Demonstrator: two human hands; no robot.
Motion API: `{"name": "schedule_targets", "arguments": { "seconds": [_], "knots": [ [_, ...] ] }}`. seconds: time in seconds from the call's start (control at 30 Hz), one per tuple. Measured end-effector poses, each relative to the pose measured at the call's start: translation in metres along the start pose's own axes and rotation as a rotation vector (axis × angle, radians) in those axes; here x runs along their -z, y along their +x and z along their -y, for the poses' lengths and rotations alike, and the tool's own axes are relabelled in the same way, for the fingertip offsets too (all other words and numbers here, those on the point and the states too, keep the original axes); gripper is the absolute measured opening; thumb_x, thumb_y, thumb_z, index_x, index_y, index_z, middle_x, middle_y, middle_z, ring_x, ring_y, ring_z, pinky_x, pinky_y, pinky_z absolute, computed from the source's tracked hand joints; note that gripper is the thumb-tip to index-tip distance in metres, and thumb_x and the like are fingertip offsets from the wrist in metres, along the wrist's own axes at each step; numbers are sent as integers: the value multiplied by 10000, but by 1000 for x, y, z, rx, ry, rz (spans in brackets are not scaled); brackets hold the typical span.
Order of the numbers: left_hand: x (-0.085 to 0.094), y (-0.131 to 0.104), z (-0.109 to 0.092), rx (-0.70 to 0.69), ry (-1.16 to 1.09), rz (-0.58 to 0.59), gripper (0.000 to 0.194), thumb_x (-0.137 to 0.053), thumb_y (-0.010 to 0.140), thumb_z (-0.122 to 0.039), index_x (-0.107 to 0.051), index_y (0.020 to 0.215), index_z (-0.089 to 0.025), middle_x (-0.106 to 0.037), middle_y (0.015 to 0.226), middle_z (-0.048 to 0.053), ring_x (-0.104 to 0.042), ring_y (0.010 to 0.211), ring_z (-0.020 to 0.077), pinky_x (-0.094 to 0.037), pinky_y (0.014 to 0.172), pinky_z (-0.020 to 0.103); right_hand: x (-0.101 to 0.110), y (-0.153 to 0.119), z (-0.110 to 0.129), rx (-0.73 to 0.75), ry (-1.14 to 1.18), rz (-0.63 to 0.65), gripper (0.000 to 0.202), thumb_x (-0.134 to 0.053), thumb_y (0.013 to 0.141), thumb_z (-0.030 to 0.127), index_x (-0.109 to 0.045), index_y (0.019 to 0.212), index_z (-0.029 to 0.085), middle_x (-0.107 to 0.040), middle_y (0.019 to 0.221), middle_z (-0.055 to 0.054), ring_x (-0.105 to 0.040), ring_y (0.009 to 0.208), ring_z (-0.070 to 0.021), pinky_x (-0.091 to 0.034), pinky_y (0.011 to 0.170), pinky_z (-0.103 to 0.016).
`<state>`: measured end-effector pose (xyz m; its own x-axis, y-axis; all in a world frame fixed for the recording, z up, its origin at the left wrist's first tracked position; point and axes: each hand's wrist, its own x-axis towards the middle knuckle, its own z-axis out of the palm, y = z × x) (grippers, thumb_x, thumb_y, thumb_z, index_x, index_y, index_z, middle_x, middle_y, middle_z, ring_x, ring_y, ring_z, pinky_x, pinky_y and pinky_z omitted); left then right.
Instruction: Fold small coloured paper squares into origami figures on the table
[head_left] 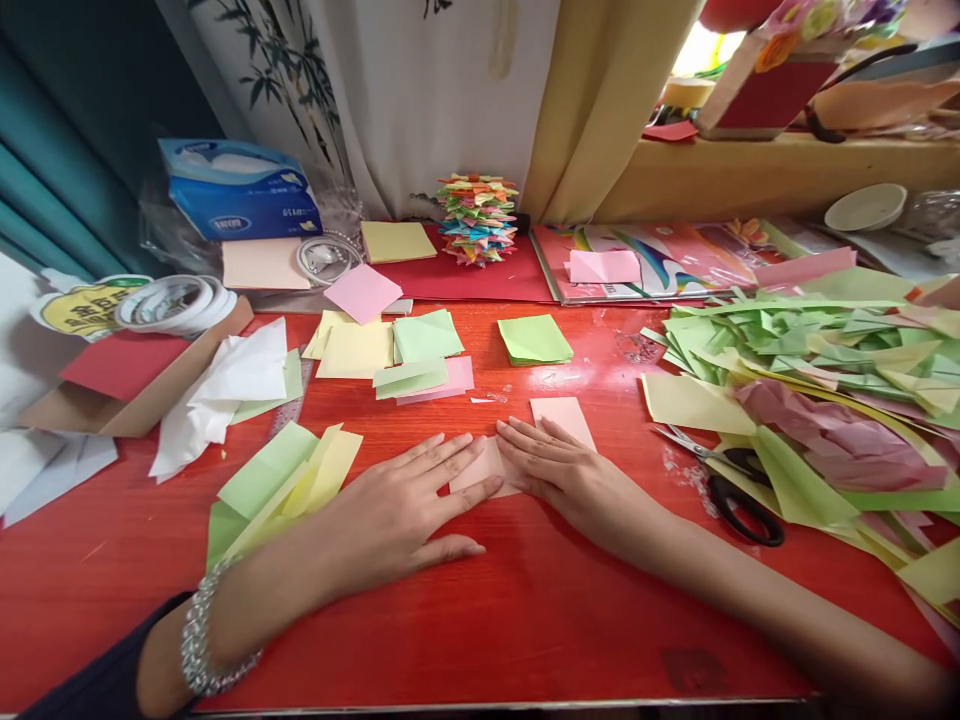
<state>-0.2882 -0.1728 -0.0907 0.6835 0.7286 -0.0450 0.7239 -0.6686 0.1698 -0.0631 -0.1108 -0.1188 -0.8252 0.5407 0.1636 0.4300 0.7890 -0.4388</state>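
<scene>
A pale pink sheet of paper [491,467] lies flat on the red table under both hands. My left hand [427,490] rests on its left part, fingers stretched out and slightly spread. On its right part lies my right hand [555,465], flat with extended fingers. Another pale pink piece of paper [566,418] shows just beyond the right hand; whether it joins the first sheet is hidden. A stack of green paper squares [535,340] sits farther back. Left of it are yellow squares [352,345] and mint green squares [427,337].
At right, scissors [742,495] lie beside a heap of green paper strips [810,340]. Folded green and yellow sheets [281,480] lie by my left forearm. Tape rolls [176,303] sit in a cardboard box [150,395]. A multicoloured folded-paper tower [478,220] stands at the back.
</scene>
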Motion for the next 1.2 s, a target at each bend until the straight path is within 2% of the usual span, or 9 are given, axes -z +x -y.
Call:
{"name": "schedule_targets", "arguments": {
  "seconds": [0.23,0.5,0.73,0.87,1.07,1.2],
  "knots": [
    [1,0,3,5,-58,-20,528,-393,857,-487,-336,1340,-281,-272,1432,73,-247,1306,276,-302,1035,423,5,3,4,-90,84,39,396,-405,900,231,-418,1294,190,-390,1355,-61,-334,1273,-187,-207,1085,-473],
    [3,0,7,-55,15,15,537,-335,878,-491,-318,1352,-239,-237,1441,92,-208,1323,241,-241,1070,398,8,4,1,-101,94,110,401,-392,897,204,-415,1297,193,-364,1373,-52,-308,1287,-167,-147,1102,-453],
    [-1,-3,3,-29,3,-6,536,-346,889,-452,-273,1371,-231,-181,1456,72,-170,1334,252,-230,1070,437,5,-3,-1,-36,-5,4,476,-410,890,227,-312,1353,173,-349,1392,-46,-284,1301,-161,-116,1108,-450],
    [-1,-4,3,-53,-19,0,534,-336,902,-414,-232,1384,-206,-193,1455,51,-196,1331,213,-227,1082,404,6,-5,2,23,-62,7,444,-363,905,193,-324,1344,137,-438,1337,-75,-341,1273,-146,-111,1116,-424],
    [3,-3,2,-41,-40,-9,496,-358,898,-395,-321,1350,-195,-256,1438,58,-227,1322,205,-214,1092,391,9,-3,3,21,-126,15,452,-367,909,229,-337,1328,64,-484,1295,-115,-370,1257,-167,-129,1117,-418],
    [3,-5,2,-39,-58,-34,485,-384,890,-386,-353,1334,-192,-284,1427,66,-245,1315,211,-232,1087,390,9,-3,3,14,-144,20,453,-372,906,239,-343,1325,68,-490,1290,-113,-378,1252,-179,-149,1112,-433]
  ]
}}
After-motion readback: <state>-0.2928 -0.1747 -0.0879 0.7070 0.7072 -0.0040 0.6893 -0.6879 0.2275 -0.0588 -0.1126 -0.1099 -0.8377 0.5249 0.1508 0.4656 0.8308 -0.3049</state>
